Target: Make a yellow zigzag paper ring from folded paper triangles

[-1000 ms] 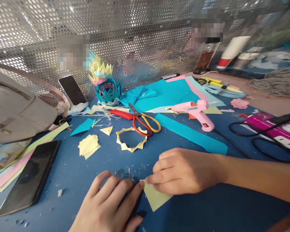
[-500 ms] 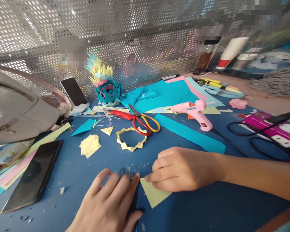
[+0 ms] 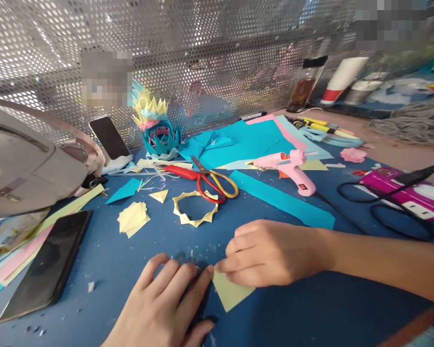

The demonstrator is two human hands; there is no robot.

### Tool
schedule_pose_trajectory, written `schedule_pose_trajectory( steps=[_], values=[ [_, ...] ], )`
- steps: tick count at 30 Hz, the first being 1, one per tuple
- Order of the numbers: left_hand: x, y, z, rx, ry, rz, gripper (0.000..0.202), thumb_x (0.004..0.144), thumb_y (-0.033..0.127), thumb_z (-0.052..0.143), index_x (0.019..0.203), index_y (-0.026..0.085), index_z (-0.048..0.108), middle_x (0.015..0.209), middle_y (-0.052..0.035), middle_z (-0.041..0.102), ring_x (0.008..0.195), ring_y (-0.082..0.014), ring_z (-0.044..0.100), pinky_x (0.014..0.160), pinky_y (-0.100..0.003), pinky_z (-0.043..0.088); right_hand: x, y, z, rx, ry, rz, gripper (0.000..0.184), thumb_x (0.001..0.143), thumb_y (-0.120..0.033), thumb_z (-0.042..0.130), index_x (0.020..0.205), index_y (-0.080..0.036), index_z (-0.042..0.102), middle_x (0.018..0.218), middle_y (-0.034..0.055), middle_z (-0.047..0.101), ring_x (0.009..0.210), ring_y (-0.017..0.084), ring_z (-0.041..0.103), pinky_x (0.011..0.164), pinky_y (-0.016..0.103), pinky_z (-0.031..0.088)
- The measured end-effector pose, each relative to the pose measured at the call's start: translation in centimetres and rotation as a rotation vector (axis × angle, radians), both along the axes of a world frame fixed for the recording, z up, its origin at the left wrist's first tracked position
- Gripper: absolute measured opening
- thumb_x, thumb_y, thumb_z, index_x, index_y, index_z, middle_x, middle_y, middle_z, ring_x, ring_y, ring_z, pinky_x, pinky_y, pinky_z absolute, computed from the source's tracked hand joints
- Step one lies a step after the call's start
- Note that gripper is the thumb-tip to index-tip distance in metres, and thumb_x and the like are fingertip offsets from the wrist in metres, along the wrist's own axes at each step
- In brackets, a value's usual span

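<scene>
A small pale yellow paper square (image 3: 231, 294) lies on the blue table under my right hand (image 3: 271, 253). The right fingers are curled together, with thumb and index hidden from above, and they press on the paper's upper edge. My left hand (image 3: 162, 299) rests palm down beside it, thumb apart and index fingertip at the paper's left corner. Beyond the hands sit a ring of folded yellow paper (image 3: 195, 222), a stack of yellow squares (image 3: 133, 219) and a folded yellow triangle (image 3: 159, 196). Red-and-yellow-handled scissors (image 3: 217, 188) overlap the ring's far edge.
A pink glue gun (image 3: 292, 168) lies behind my right hand, near a blue paper strip (image 3: 282, 200) and a purple power strip (image 3: 408, 190). At left are a black phone (image 3: 47, 267) and a beige bag (image 3: 25, 159). A folded-paper model (image 3: 161, 140) stands by the perforated metal screen (image 3: 217, 53).
My left index fingertip has shifted slightly right, closer to the right fingers at the paper's corner. The right hand and the paper have hardly moved.
</scene>
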State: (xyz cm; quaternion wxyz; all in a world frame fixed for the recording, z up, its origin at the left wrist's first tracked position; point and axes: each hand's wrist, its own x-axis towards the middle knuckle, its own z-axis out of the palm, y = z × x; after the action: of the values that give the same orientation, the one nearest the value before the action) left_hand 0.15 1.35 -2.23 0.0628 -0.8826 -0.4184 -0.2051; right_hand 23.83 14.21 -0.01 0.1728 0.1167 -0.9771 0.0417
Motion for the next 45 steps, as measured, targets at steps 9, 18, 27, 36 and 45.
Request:
schedule_pose_trajectory(
  steps=[9, 18, 27, 36, 45],
  values=[
    [-0.2, 0.0, 0.7, -0.038, 0.063, -0.009, 0.041, 0.1, 0.042, 0.042, 0.128, 0.019, 0.061, 0.096, -0.0028, 0.067, 0.084, -0.0185, 0.057, 0.092, -0.038, 0.034, -0.3, 0.0, -0.6, -0.412, -0.007, -0.035, 0.037, 0.103, -0.03, 0.038, 0.114, -0.008, 0.066, 0.105, 0.0142, 0.07, 0.092, 0.018, 0.059, 0.082, 0.031, 0.047],
    [-0.3, 0.2, 0.9, -0.049, 0.07, -0.01, 0.041, 0.1, 0.039, 0.042, 0.131, 0.019, 0.059, 0.094, -0.0027, 0.066, 0.082, -0.0185, 0.057, 0.091, -0.038, 0.035, 0.0, -1.0, -0.5, -0.224, -0.046, -0.215, 0.029, 0.099, -0.028, 0.047, 0.113, -0.016, 0.068, 0.095, 0.0087, 0.063, 0.081, 0.018, 0.05, 0.072, 0.031, 0.041],
    [-0.3, 0.2, 0.6, -0.055, 0.045, -0.005, 0.039, 0.1, 0.038, 0.042, 0.129, 0.019, 0.061, 0.095, -0.0038, 0.065, 0.085, -0.0197, 0.055, 0.092, -0.039, 0.034, 0.2, -1.2, -0.1, -0.123, -0.025, -0.204, 0.022, 0.095, -0.023, 0.051, 0.107, -0.015, 0.067, 0.086, 0.0054, 0.062, 0.078, 0.019, 0.047, 0.07, 0.033, 0.038],
    [-0.7, 0.5, 1.1, -0.071, 0.061, -0.047, 0.036, 0.097, 0.033, 0.047, 0.128, 0.02, 0.061, 0.095, -0.0034, 0.065, 0.083, -0.0179, 0.056, 0.088, -0.037, 0.037, 0.0, -1.3, 0.4, -0.122, -0.054, -0.199, 0.022, 0.096, -0.021, 0.047, 0.1, -0.015, 0.068, 0.078, 0.005, 0.06, 0.074, 0.018, 0.046, 0.066, 0.033, 0.035],
    [-0.3, 0.4, 0.1, 0.02, -0.045, -0.01, 0.035, 0.098, 0.035, 0.045, 0.12, 0.02, 0.067, 0.093, -0.0034, 0.067, 0.081, -0.0187, 0.056, 0.089, -0.039, 0.033, 0.2, -1.3, 0.3, -0.116, -0.054, -0.194, 0.023, 0.096, -0.022, 0.047, 0.097, -0.014, 0.069, 0.079, 0.0044, 0.06, 0.071, 0.018, 0.044, 0.064, 0.033, 0.034]
  ],
)
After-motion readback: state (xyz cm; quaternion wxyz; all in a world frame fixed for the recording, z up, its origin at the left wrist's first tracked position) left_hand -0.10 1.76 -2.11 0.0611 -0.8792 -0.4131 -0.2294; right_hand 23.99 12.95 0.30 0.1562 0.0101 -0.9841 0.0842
